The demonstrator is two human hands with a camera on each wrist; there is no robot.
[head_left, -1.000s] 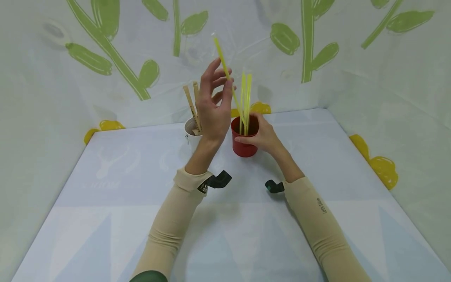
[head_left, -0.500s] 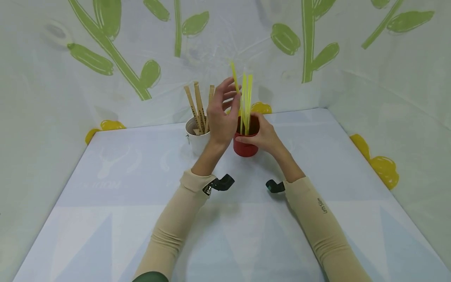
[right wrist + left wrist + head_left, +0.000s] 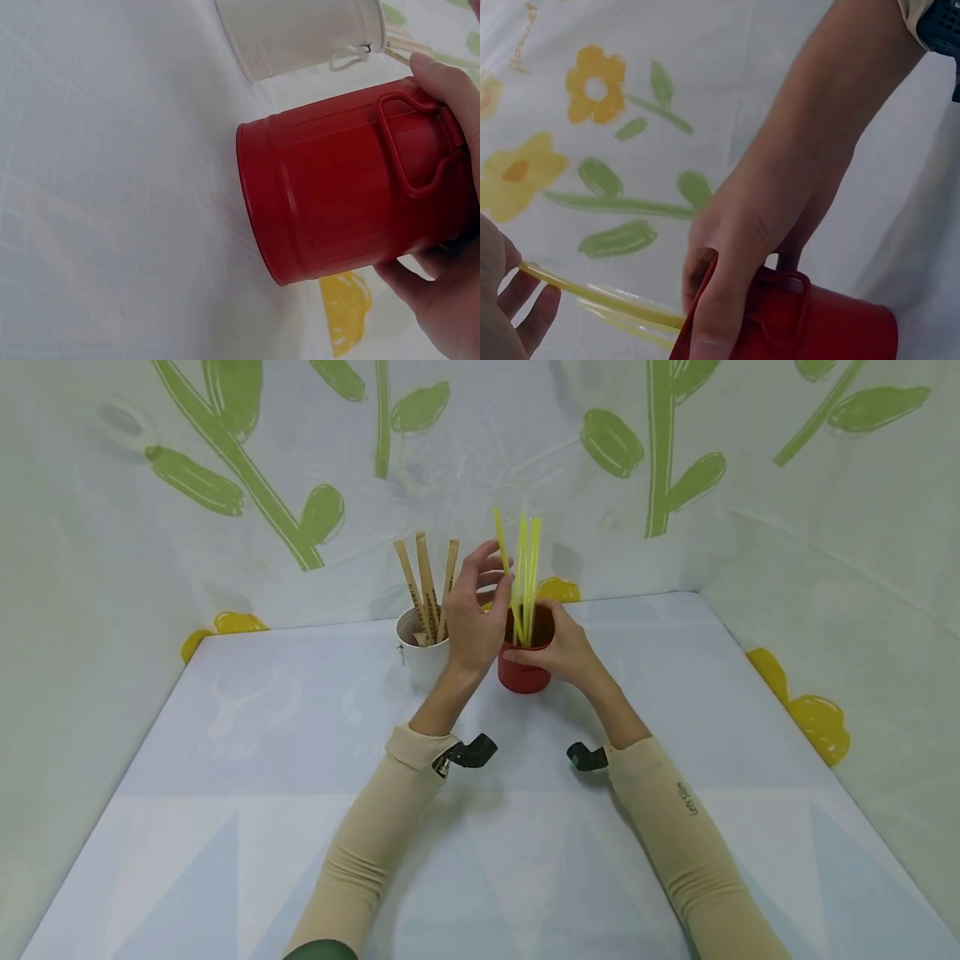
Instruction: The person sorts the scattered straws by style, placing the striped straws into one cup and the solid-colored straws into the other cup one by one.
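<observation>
My left hand (image 3: 474, 622) pinches a yellow straw (image 3: 500, 535) between thumb and fingertips. The straw's lower end is inside a small red metal bucket (image 3: 523, 678), beside several other upright yellow straws (image 3: 534, 556), which look clear-wrapped. My right hand (image 3: 566, 647) grips this bucket by its upper rim, thumb across the near side. In the left wrist view, the pinched straw (image 3: 604, 298) runs from the left fingertips to the bucket mouth. The right wrist view shows the red bucket (image 3: 322, 187) and its wire handle up close; its contents are hidden there.
A white metal bucket (image 3: 423, 667) stands just left of the red one, with several brown paper-wrapped sticks (image 3: 425, 581) leaning in it. Behind both rises a white sheet wall (image 3: 510, 427) with printed green leaves. Pale cloth covers the table (image 3: 495, 860).
My left hand has come down and slightly right, lowering the pinched straw deeper into the red bucket. The right hand has stayed on the bucket's rim.
</observation>
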